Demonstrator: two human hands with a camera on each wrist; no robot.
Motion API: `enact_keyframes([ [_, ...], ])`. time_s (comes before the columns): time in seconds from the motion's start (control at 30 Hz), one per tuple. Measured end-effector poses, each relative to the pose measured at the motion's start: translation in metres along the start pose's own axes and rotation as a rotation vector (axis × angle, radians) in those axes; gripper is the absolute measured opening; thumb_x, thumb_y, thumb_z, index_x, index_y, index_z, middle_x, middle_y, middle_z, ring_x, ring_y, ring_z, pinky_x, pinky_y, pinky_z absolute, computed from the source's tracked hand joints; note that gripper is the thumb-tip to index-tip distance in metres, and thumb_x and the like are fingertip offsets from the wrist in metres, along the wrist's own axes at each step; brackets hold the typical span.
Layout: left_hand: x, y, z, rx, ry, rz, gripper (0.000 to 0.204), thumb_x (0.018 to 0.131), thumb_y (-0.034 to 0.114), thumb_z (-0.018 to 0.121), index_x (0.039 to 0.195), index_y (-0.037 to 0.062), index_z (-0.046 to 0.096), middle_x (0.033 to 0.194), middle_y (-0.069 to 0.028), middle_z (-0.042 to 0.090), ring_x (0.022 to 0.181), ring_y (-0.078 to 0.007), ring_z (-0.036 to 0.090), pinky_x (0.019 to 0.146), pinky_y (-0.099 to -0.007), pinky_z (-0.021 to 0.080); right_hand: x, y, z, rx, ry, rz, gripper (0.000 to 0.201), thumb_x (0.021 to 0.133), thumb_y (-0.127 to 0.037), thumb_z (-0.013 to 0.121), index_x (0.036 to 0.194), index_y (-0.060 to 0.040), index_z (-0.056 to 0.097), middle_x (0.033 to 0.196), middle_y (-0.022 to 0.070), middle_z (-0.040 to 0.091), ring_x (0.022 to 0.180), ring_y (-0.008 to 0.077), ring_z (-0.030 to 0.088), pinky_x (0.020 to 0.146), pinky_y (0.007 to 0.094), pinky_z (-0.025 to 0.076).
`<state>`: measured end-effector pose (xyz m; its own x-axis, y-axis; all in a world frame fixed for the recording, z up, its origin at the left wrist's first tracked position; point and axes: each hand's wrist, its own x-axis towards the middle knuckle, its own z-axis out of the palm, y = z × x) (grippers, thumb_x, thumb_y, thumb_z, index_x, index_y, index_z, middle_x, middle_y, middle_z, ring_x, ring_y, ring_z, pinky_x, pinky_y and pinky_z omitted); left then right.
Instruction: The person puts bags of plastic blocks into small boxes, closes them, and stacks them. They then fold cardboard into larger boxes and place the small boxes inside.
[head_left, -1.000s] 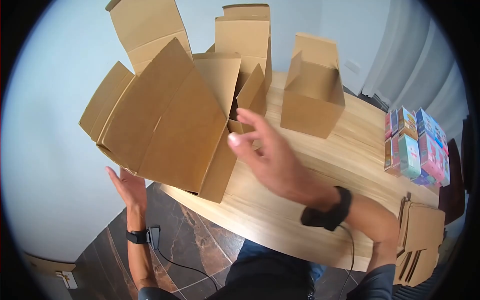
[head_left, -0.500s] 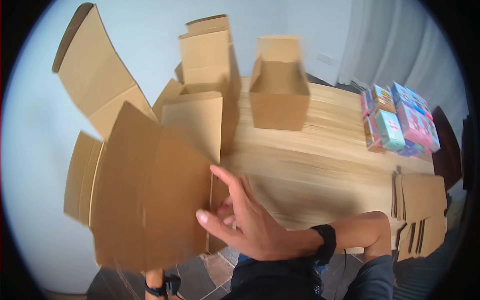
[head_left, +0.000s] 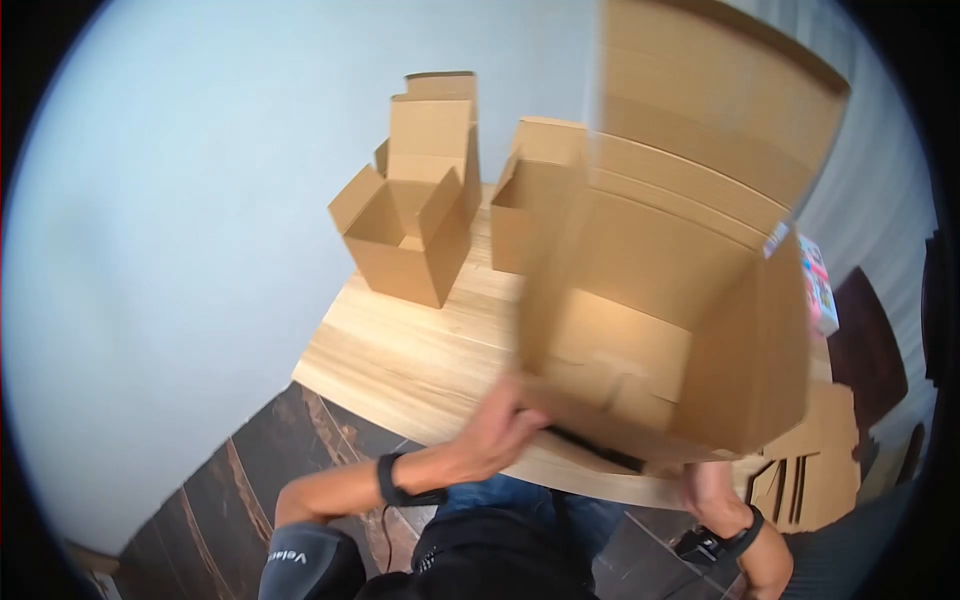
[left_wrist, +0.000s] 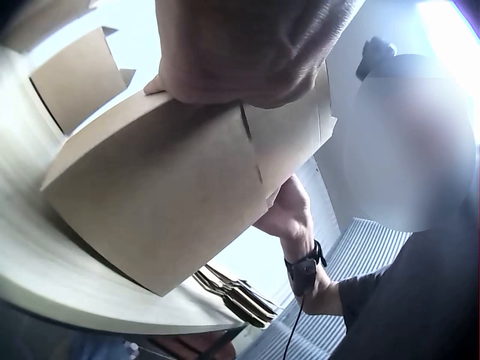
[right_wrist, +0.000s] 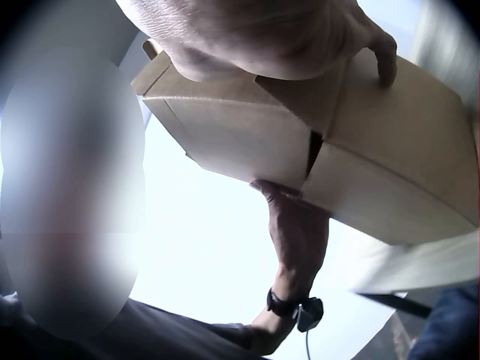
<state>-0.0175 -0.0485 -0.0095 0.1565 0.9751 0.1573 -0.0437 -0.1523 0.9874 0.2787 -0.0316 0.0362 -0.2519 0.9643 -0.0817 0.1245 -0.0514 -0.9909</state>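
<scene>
A large cardboard box (head_left: 740,350) with its lid (head_left: 710,90) raised hangs over the front of the table, its inside facing me. My left hand (head_left: 500,430) grips its near left lower edge, thumb toward me. Under the near right corner my right hand (head_left: 708,487) holds the box, its fingers hidden in the head view. In the right wrist view one finger of the right hand (right_wrist: 277,37) bends over the cardboard, and the left hand (right_wrist: 298,229) reaches the box's lower edge. A dark slit shows along the box's near side.
Two more lidded-open cardboard boxes stand at the back of the wooden table (head_left: 400,365): one at left (head_left: 395,270), one partly covered (head_left: 510,235). Colourful small boxes (head_left: 820,290) show at right behind the held box. Flat cardboard pieces (head_left: 825,440) lie at the right edge, near a dark chair (head_left: 870,330).
The large box has swung from the left to the right, and its opening now faces me. The left hand has come round to its left edge; the right hand has gone underneath.
</scene>
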Motion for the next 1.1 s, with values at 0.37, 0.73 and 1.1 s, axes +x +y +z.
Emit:
enact_keyframes([
  [0.37,0.055,0.058,-0.109,0.618,0.569,0.573,0.088,0.094,0.028,0.073,0.159,-0.0055,0.023,0.165,-0.0263,0.026,0.153,-0.0387,0.026,0.124,-0.0452,0.026,-0.02,-0.063,-0.096,-0.029,1.045,-0.445,0.036,0.106,-0.029,0.054,0.125,0.002,0.06,0.109,0.0125,0.065,0.091,0.0187,0.059,0.079,0.0326,0.049],
  [0.73,0.041,0.081,-0.291,0.388,0.541,-0.226,0.053,0.108,0.037,0.053,0.117,-0.0129,0.067,0.099,-0.0182,0.074,0.077,-0.0197,0.073,0.073,-0.0313,0.063,0.064,-0.283,0.098,-1.527,-0.145,-0.943,0.06,0.089,0.0,0.072,0.145,-0.0098,0.053,0.152,0.0151,0.052,0.116,0.022,0.067,0.088,0.0319,0.058],
  [1.1,0.124,0.265,-0.292,1.34,0.594,0.126,0.053,0.108,0.041,0.048,0.11,-0.0063,0.071,0.097,-0.016,0.075,0.079,-0.0251,0.075,0.073,-0.0351,0.056,0.253,-0.337,0.222,-1.712,-0.558,-1.356,0.01,0.085,-0.004,0.067,0.08,0.005,0.065,0.091,0.016,0.058,0.073,0.0305,0.064,0.064,0.0417,0.056],
])
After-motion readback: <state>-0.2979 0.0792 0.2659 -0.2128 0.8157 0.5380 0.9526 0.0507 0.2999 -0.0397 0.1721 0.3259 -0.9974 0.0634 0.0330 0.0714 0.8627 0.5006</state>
